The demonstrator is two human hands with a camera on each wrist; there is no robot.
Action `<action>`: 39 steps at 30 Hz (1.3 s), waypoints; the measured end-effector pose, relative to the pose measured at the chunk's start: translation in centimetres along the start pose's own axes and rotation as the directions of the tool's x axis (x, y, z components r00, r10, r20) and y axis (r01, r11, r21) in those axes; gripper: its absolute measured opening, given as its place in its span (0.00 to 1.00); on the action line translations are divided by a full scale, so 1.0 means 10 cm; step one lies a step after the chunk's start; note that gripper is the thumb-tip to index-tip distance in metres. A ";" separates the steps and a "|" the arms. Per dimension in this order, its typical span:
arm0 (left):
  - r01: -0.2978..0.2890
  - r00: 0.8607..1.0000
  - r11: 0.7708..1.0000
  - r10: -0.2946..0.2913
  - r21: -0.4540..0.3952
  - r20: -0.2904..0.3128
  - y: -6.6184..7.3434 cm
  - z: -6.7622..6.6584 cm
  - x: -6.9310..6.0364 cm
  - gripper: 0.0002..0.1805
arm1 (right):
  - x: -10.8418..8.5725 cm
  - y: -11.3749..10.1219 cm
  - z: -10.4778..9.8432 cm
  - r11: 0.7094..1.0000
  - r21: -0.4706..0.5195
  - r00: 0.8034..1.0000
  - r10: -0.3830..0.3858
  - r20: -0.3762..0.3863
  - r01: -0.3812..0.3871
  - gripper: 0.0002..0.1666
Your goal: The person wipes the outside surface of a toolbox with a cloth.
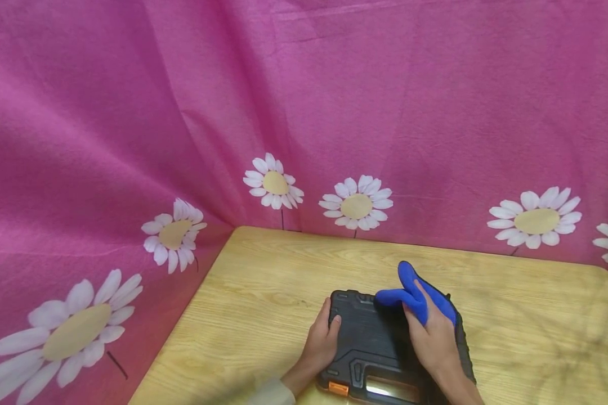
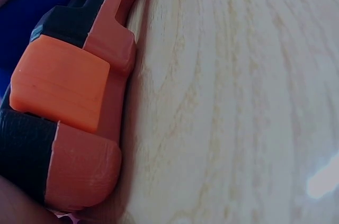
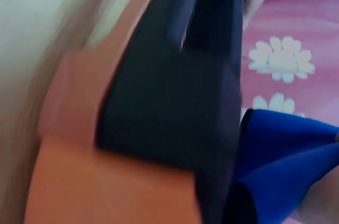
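Observation:
A black plastic tool case (image 1: 370, 332) lies flat on the table, its handle side towards me. My left hand (image 1: 320, 344) grips the case's left edge, thumb on the lid and fingers along the side. In my right hand (image 1: 436, 340) is a bunched blue cloth (image 1: 405, 298), held against the right part of the lid. The left wrist view shows the case's reddish-orange lower half and an orange latch (image 2: 61, 83) close up. Blurred in the right wrist view is the case's front side (image 3: 164, 107), with the blue cloth (image 3: 286, 155) beside it.
The case stands on a light wood-grain table (image 1: 263, 281) with rounded far corners. Behind and to the left hangs a pink cloth backdrop (image 1: 334, 101) printed with white daisies. Faint shadows fall on the tabletop at the right.

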State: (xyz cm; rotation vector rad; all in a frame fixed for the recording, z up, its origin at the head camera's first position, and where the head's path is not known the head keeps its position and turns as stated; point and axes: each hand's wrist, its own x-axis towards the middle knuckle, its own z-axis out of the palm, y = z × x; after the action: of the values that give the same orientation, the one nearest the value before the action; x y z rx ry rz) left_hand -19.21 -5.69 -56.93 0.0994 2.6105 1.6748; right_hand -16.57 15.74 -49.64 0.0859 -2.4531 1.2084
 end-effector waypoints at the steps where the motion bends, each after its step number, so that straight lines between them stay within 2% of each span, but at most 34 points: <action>1: 0.003 1.000 1.000 -0.003 0.003 0.000 0.00 0.00 0.00 0.31 | 0.01 -0.03 0.04 1.000 0.012 0.999 0.029 0.020 -0.029 0.33; 6: 0.012 1.000 1.000 -0.012 0.011 -0.002 0.02 -0.01 -0.01 0.31 | 0.03 -0.20 0.24 0.981 0.140 0.991 0.133 0.021 -0.134 0.35; 9: 0.006 1.000 1.000 -0.005 0.011 -0.003 0.02 -0.01 -0.01 0.31 | 0.04 -0.28 0.35 0.963 0.225 0.988 0.157 -0.017 -0.149 0.35; 11: 0.006 1.000 1.000 -0.006 0.015 -0.001 0.02 -0.01 -0.01 0.31 | 0.06 -0.32 0.41 0.953 0.250 0.984 0.179 -0.014 -0.170 0.36; 13: 0.000 1.000 1.000 0.000 0.015 -0.002 0.02 -0.02 -0.01 0.31 | 0.07 -0.36 0.47 0.949 0.236 0.978 0.208 0.031 -0.209 0.38; 17: 0.001 1.000 1.000 -0.001 0.008 0.000 0.02 -0.02 -0.01 0.31 | 0.09 -0.40 0.56 0.960 0.127 0.957 0.224 0.186 -0.249 0.40; 20: 0.008 1.000 1.000 -0.008 -0.011 0.006 0.02 -0.02 0.00 0.31 | 0.08 -0.41 0.65 0.977 0.046 0.946 0.191 0.261 -0.210 0.40; 23: 0.007 1.000 1.000 -0.007 -0.015 0.012 0.01 -0.02 0.00 0.31 | 0.06 -0.43 0.73 0.986 -0.005 0.940 0.163 0.300 -0.169 0.40; 28: -0.048 0.999 0.999 0.048 0.008 -0.003 0.00 0.00 0.01 0.29 | 0.00 -0.46 0.84 0.991 -0.107 0.917 0.116 0.382 -0.081 0.40; 32: -0.092 0.996 0.996 0.092 -0.011 -0.006 -0.02 0.01 0.01 0.28 | -0.06 -0.46 0.88 0.983 -0.181 0.898 0.061 0.436 0.022 0.39; 39: -0.108 0.994 0.991 0.109 -0.077 0.005 -0.03 0.02 0.00 0.30 | -0.11 -0.40 0.87 0.946 -0.257 0.860 -0.042 0.509 0.198 0.41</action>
State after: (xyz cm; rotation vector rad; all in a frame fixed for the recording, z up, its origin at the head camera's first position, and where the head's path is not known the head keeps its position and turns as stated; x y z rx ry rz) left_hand -19.25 -5.64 -57.28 0.2508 2.5743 1.8006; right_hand -17.45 6.42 -51.84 0.5196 -2.9941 0.8115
